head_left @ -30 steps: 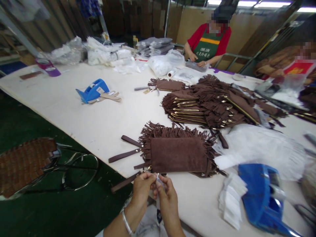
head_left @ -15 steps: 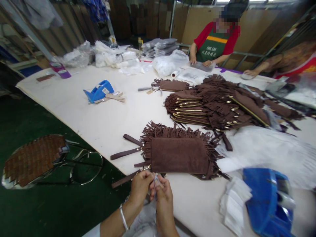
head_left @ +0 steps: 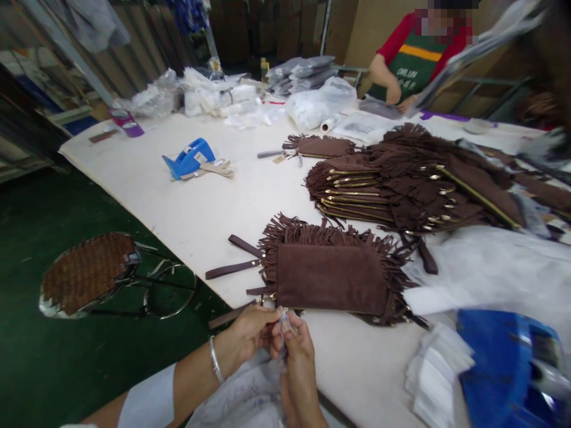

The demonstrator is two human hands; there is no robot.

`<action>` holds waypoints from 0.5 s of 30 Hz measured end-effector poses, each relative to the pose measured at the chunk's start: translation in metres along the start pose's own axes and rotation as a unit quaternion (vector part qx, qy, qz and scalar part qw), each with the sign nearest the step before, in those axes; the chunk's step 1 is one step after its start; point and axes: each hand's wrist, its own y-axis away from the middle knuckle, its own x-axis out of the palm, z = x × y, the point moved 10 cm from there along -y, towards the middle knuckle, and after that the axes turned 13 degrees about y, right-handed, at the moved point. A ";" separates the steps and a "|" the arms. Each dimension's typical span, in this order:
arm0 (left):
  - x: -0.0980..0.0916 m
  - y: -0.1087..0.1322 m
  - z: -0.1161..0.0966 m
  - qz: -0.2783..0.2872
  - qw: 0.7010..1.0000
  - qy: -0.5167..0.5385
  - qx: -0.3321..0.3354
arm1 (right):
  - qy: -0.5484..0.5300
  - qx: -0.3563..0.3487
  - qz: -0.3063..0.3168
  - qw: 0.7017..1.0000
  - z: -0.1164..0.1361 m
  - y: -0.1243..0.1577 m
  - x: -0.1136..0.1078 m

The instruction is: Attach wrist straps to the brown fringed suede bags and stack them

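Observation:
At the table's near edge my left hand [head_left: 250, 330] and my right hand [head_left: 300, 351] meet, fingers closed in a pinch. Between their fingertips is a small piece of clear, bluish plastic [head_left: 284, 324]; its exact kind is too small to make out. Just beyond lies a dark brown fringed pouch [head_left: 332, 276], flat on top of others like it. Its zipped edge faces me, close to my fingertips. Brown wrist straps [head_left: 234, 269] stick out from the pouches on the left. Whether the plastic is attached to the zip end cannot be seen.
More brown pouches with gold zips [head_left: 357, 190] are heaped behind. A blue tape dispenser [head_left: 504, 362] and white paper slips [head_left: 439, 374] lie at right, another blue dispenser [head_left: 191, 157] farther left. A stool [head_left: 89, 273] stands left. A co-worker [head_left: 410, 65] handles grey plastic across the table.
My view has shifted slightly, and my left forearm now reaches in more from the left. My hands keep pinching the plastic. Across the table, a long sheet of clear plastic has come up at right.

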 end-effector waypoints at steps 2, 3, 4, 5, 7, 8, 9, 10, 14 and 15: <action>0.000 0.001 0.000 -0.011 1.000 0.004 -0.006 | -0.025 0.015 0.005 1.000 0.001 0.002 0.002; 0.000 0.001 0.000 -0.017 1.000 0.007 -0.011 | -0.037 0.025 0.007 0.999 0.000 0.003 0.003; -0.001 0.000 0.001 -0.023 0.999 0.012 -0.019 | -0.051 0.037 0.006 0.998 -0.001 0.003 0.003; -0.003 0.000 0.003 -0.030 0.999 0.017 -0.028 | -0.067 0.050 0.007 0.996 -0.003 0.003 0.003; -0.008 -0.002 0.005 -0.045 0.998 0.032 -0.043 | -0.100 0.076 0.011 0.992 -0.007 0.001 0.003; -0.010 -0.003 0.006 -0.050 0.997 0.041 -0.047 | -0.116 0.086 0.017 0.989 -0.009 0.001 0.004; -0.012 -0.004 0.007 -0.048 0.996 0.050 -0.051 | -0.130 0.094 0.024 0.987 -0.010 0.000 0.006; -0.013 -0.005 0.008 -0.044 0.996 0.060 -0.056 | -0.143 0.100 0.034 0.984 -0.011 -0.001 0.008; -0.018 -0.007 0.010 -0.040 0.993 0.092 -0.064 | -0.185 0.110 0.076 0.974 -0.007 0.000 0.018; -0.019 -0.007 0.010 -0.042 0.992 0.097 -0.064 | -0.194 0.114 0.085 0.971 -0.005 0.001 0.021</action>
